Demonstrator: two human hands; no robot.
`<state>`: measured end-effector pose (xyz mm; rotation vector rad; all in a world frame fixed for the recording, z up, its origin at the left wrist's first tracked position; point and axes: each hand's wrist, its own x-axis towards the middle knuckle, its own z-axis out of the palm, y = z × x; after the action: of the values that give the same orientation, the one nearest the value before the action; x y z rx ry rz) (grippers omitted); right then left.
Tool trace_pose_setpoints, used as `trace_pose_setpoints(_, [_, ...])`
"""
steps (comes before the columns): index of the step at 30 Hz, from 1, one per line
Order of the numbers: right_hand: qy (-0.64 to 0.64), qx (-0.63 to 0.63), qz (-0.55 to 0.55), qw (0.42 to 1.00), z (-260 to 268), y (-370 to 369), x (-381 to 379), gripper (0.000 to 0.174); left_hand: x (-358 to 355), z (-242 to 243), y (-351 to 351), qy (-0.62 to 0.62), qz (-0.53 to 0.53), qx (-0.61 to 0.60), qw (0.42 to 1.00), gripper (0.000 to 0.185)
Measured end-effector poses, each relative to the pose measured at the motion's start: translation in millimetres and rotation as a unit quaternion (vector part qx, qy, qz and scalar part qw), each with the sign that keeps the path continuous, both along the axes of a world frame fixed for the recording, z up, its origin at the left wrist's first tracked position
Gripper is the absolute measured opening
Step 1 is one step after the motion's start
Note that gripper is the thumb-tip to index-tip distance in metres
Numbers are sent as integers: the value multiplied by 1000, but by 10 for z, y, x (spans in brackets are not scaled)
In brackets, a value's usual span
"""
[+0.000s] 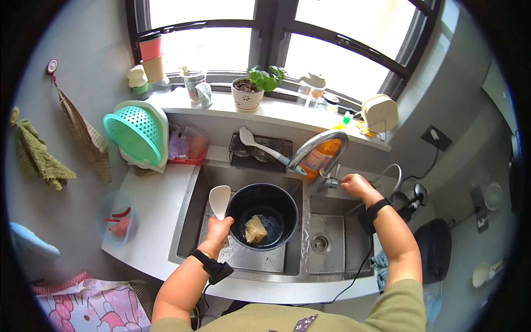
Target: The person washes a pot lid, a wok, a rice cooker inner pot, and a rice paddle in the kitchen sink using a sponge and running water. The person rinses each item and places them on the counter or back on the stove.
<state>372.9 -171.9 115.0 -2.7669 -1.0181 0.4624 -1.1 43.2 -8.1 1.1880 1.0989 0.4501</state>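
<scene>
My left hand (219, 235) grips a white rice paddle (220, 201) and the near left rim of a dark round inner pot (271, 197). The paddle's blade points up, beside the pot. A crumpled beige scrubbing cloth (255, 229) lies in a little liquid on the pot's bottom. The pot is over the large steel sink basin (236, 259); whether it touches the floor there is unclear. At the chrome faucet (320, 182), my right hand (357, 186) has curled fingers by the valve end. Its exact hold on the lever is hidden.
A small basin with a drain (321, 243) adjoins on the right. Behind the faucet stands an orange bottle (321, 155); a long-handled brush (265, 148) rests on a wire rack (276, 145). A clear bowl (117, 222) with red peppers sits left. A black cable (357, 277) crosses the front edge.
</scene>
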Motion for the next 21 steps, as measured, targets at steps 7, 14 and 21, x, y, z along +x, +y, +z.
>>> trace_pose_setpoints(7, [180,134,-172,959,-1165,379,1045,37,361,-166,-27,-32,84,1,996,16])
trace_pose_setpoints(14, [243,233,-258,906,-1323,320,1063,43,572,-214,-175,-35,85,-25,995,16])
trace_pose_setpoints(21, [53,137,60,987,-463,200,66,37,622,-212,-108,44,28,6,999,18])
